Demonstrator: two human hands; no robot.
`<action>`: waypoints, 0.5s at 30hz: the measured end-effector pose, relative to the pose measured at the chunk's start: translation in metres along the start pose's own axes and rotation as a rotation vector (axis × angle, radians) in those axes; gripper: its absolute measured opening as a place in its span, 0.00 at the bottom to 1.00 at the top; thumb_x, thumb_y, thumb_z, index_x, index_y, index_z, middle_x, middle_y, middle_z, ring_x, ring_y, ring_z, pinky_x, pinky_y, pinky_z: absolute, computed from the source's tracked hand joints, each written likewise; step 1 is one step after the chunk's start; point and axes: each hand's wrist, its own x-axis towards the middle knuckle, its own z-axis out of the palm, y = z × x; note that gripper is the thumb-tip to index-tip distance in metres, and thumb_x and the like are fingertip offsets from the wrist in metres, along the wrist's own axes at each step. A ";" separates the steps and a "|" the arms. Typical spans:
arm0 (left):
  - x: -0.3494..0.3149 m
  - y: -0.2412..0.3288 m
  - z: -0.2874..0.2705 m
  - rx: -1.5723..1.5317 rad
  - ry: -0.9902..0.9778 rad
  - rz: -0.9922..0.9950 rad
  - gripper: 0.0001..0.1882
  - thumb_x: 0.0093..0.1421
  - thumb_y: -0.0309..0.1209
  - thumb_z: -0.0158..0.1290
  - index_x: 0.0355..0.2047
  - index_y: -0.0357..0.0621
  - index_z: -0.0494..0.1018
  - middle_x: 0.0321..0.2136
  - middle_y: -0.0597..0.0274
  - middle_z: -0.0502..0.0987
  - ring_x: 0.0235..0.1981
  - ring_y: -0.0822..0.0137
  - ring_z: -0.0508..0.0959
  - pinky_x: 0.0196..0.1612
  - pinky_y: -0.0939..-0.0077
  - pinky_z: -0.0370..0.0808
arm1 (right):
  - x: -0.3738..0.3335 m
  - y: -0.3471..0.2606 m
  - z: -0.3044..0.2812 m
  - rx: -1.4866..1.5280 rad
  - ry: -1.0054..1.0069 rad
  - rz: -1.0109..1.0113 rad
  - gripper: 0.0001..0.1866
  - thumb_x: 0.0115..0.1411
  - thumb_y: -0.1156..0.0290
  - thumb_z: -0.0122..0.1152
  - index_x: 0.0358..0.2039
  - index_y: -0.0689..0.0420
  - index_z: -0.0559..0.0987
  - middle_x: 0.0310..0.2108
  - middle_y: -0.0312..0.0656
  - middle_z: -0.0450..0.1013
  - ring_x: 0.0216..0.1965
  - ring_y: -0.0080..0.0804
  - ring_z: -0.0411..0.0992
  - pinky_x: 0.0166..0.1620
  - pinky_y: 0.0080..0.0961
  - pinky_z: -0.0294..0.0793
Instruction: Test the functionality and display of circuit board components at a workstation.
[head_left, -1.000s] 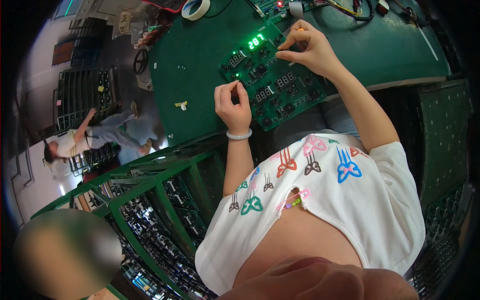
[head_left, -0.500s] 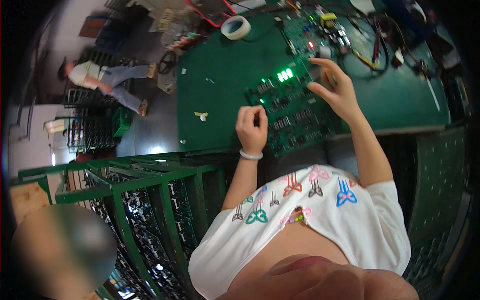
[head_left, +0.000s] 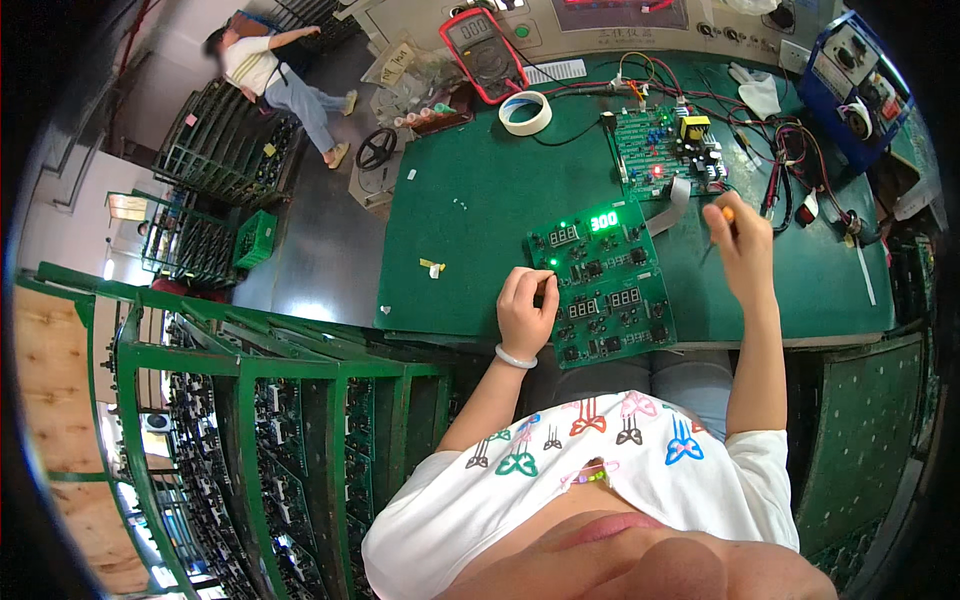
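Observation:
A green circuit board (head_left: 597,332) with several digit displays lies at the table's near edge, overhanging toward my lap. One display (head_left: 604,221) glows bright green. My left hand (head_left: 528,305) pinches the board's left edge, its fingers closed. To the right of the board and apart from it, my right hand (head_left: 742,245) is closed around a slim tool (head_left: 728,213) with an orange end; its exact kind is hard to make out. A grey ribbon cable (head_left: 671,207) links the display board to a second circuit board (head_left: 650,150), which has a red light on.
A roll of tape (head_left: 525,113) and a red multimeter (head_left: 484,55) are at the back of the green table (head_left: 450,220). Tangled wires (head_left: 790,160) and a blue device (head_left: 858,90) occupy the right. Green racks (head_left: 240,370) of boards stand left. A person (head_left: 275,80) walks far left.
My right hand has left the board's upper right edge, moved right and closed on the slim tool. My left hand still pinches the board. The view has shifted, and the far person has moved.

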 end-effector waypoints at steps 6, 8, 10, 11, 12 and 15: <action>0.001 0.000 0.000 0.008 -0.006 -0.001 0.04 0.57 0.21 0.58 0.33 0.39 0.74 0.28 0.57 0.73 0.24 0.61 0.75 0.28 0.69 0.73 | 0.023 -0.005 0.028 0.317 0.191 -0.028 0.10 0.58 0.75 0.67 0.37 0.62 0.75 0.31 0.39 0.74 0.33 0.26 0.73 0.38 0.21 0.71; 0.001 0.000 0.000 0.034 -0.015 -0.019 0.04 0.57 0.21 0.58 0.33 0.39 0.74 0.28 0.57 0.73 0.24 0.61 0.75 0.28 0.69 0.73 | 0.031 -0.003 0.047 0.321 0.216 -0.075 0.10 0.57 0.76 0.67 0.37 0.61 0.75 0.32 0.40 0.74 0.34 0.30 0.73 0.39 0.23 0.72; 0.001 -0.001 0.001 0.035 -0.009 -0.001 0.04 0.57 0.21 0.58 0.33 0.39 0.74 0.28 0.57 0.73 0.24 0.61 0.75 0.28 0.69 0.73 | 0.033 0.002 0.063 0.309 0.227 -0.089 0.11 0.57 0.77 0.67 0.38 0.61 0.75 0.33 0.41 0.75 0.34 0.33 0.74 0.39 0.25 0.72; 0.000 -0.001 0.001 0.036 -0.007 -0.012 0.04 0.57 0.21 0.58 0.33 0.39 0.74 0.28 0.57 0.73 0.24 0.61 0.75 0.28 0.69 0.73 | 0.033 0.005 0.069 0.242 0.265 -0.127 0.10 0.56 0.78 0.67 0.37 0.60 0.75 0.33 0.42 0.75 0.35 0.37 0.73 0.40 0.28 0.72; 0.000 -0.001 0.002 0.027 -0.009 -0.024 0.04 0.57 0.21 0.58 0.33 0.39 0.74 0.28 0.57 0.73 0.24 0.62 0.75 0.28 0.69 0.73 | 0.032 0.009 0.071 0.179 0.313 -0.171 0.10 0.55 0.79 0.66 0.37 0.60 0.76 0.34 0.42 0.75 0.36 0.41 0.73 0.40 0.30 0.72; 0.001 -0.001 0.003 0.047 -0.007 -0.012 0.04 0.57 0.21 0.58 0.32 0.39 0.74 0.28 0.57 0.73 0.23 0.63 0.75 0.28 0.70 0.73 | 0.026 0.020 0.067 0.082 0.277 -0.215 0.11 0.52 0.80 0.66 0.36 0.59 0.76 0.33 0.42 0.75 0.37 0.44 0.71 0.41 0.34 0.71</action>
